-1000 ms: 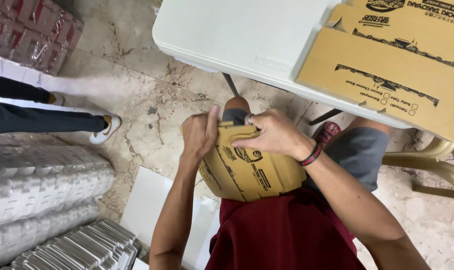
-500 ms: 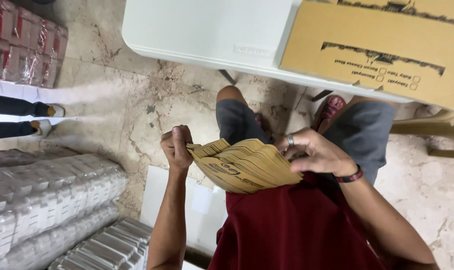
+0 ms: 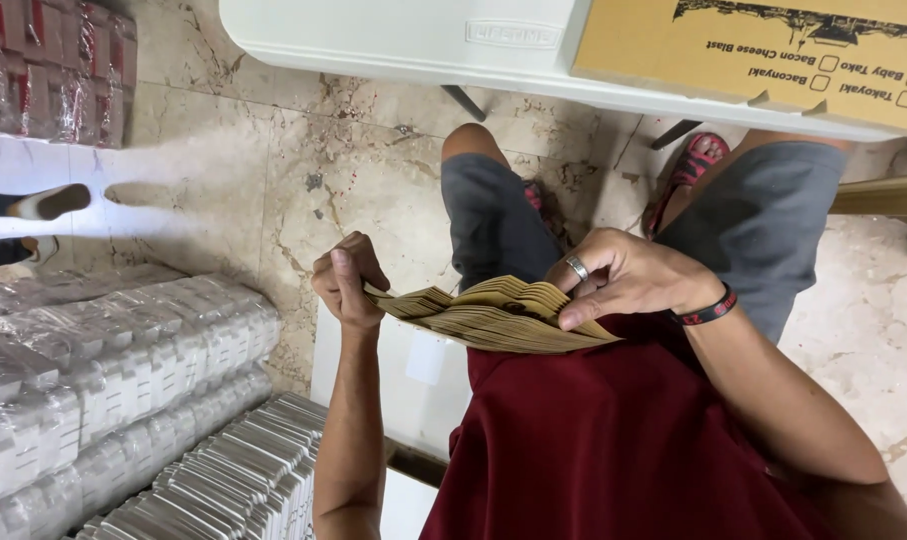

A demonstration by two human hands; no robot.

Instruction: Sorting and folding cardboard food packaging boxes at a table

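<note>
I hold a thick stack of flat yellow-brown paper bags (image 3: pixel 493 318) over my lap, lying nearly level with its fanned edges toward the camera. My left hand (image 3: pixel 345 280) pinches the stack's left end in a closed fist. My right hand (image 3: pixel 623 275), with a ring and a dark wristband, grips the right end, its fingers curled over the top sheets. Below the stack are my dark red shirt and grey shorts.
A white folding table (image 3: pixel 393 40) runs along the top, with a brown cardboard box (image 3: pixel 763 55) on it. Shrink-wrapped packs of white cartons (image 3: pixel 103 360) lie at the left. Red wrapped packs (image 3: pixel 53 60) stand at the top left. Another person's foot (image 3: pixel 48 200) is at the left edge.
The stack has tilted from upright against my chest to nearly flat. My hands have spread apart to its two ends, and the view has dropped lower.
</note>
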